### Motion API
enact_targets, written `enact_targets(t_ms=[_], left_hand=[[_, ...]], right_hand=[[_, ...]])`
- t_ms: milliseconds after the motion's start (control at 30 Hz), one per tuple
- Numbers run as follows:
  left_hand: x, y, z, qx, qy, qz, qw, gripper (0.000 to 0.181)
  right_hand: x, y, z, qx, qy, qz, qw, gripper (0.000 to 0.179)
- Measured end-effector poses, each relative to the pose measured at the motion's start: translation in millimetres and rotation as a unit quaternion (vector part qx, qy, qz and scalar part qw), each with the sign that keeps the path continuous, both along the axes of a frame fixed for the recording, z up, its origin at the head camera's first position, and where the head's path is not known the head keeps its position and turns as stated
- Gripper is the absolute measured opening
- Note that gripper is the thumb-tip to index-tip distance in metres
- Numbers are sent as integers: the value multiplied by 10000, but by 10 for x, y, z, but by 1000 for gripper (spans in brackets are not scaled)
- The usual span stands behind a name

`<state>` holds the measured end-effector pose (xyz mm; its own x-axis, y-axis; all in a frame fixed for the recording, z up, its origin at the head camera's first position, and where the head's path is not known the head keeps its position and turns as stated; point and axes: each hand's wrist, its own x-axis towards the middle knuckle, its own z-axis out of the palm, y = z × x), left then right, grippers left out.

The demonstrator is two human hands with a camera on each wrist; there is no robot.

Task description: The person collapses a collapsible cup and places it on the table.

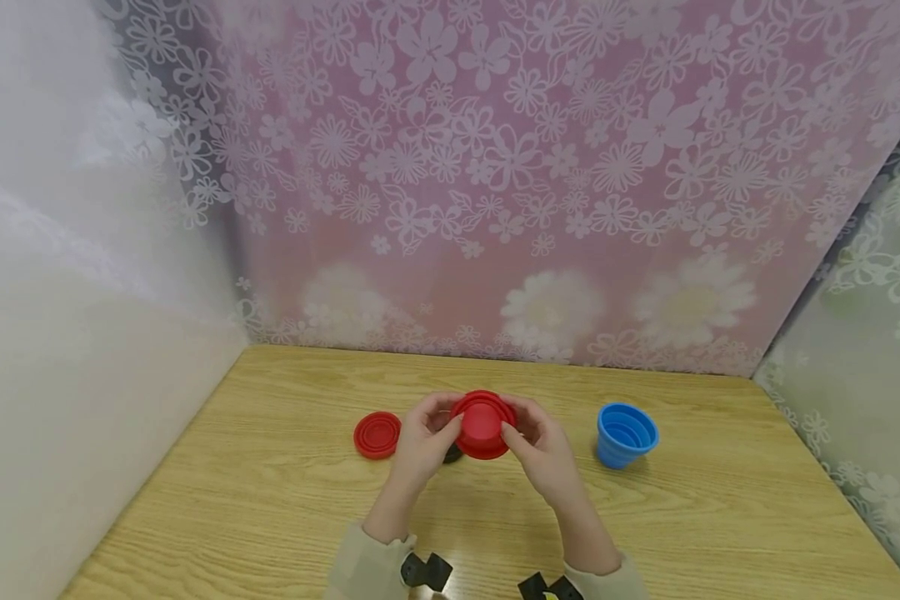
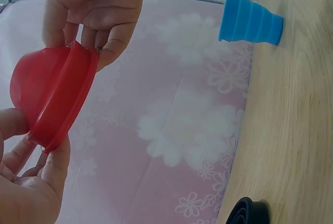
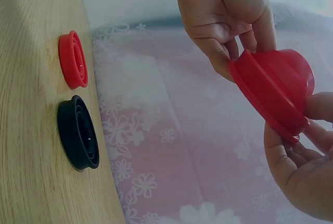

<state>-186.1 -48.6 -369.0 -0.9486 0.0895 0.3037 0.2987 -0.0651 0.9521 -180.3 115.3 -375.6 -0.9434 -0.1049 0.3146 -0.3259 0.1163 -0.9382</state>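
Both hands hold a red collapsible cup (image 1: 482, 423) above the table, one on each side. Its base faces the head camera. The base section bulges out from the wide rim, and the cup looks partly unfolded in the left wrist view. My left hand (image 1: 420, 440) pinches the left side of the rim, with the thumb on the cup's wall. Gripping the opposite side is my right hand (image 1: 544, 452), its thumb likewise on the wall. Beneath the left hand, a black collapsed cup (image 3: 79, 133) lies on the table, mostly hidden in the head view.
A flat, collapsed red cup (image 1: 377, 435) lies on the table left of the hands. To the right stands a blue collapsible cup (image 1: 624, 437), extended and upright. Flower-patterned curtains (image 1: 495, 208) enclose the wooden table (image 1: 285, 500) at the back and sides.
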Motion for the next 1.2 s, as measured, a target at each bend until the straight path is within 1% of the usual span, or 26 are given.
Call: enact_targets(t_ms=[100,133,267,367,433,500,567,700,833,933,1000,1100,1200], left_hand=[[-48,2,-83,72,-28,-109,9999,22],[-64,-1,-112,104,-51,-191,9998,23],[-111,-27,-211,341,-176,-837,9957,32],[-118,-43,-225,579,-229,-1409,9881,38],[-118,-47,-222,641,-290,-1576,9850,40],[-115,-46,-213,673,-313,-1635,9838,41],[-109,-43,-206,671,-344,-1585,9845,41],[-102,-32,-203,663,-390,-1368,9876,41],[-106,-18,-211,671,-328,-1145,9906,40],[-110,-8,-215,641,-262,-885,9937,40],[-108,-2,-208,648,-215,-647,9956,39],[-108,5,-189,666,-125,-308,9972,38],[-102,11,-170,700,-88,-118,9974,38]], right_hand=[[-5,-11,-10,33,146,-234,9996,31],[-6,-12,-13,23,200,-311,9993,30],[-4,-15,-17,9,366,-616,9974,28],[2,-18,-9,27,393,-776,9962,29],[5,-21,-5,56,373,-836,9958,29],[4,-26,-7,70,323,-865,9957,29],[2,-32,-12,91,264,-894,9956,30],[-7,-53,-24,66,247,-911,9955,30],[-4,-75,-28,-103,259,-805,9964,29],[5,-82,-22,-336,146,-550,9978,32],[4,-81,-20,-494,35,-264,9984,36],[2,-77,-16,-725,-133,222,9970,43],[-7,-73,-22,-879,-269,478,9946,46]])
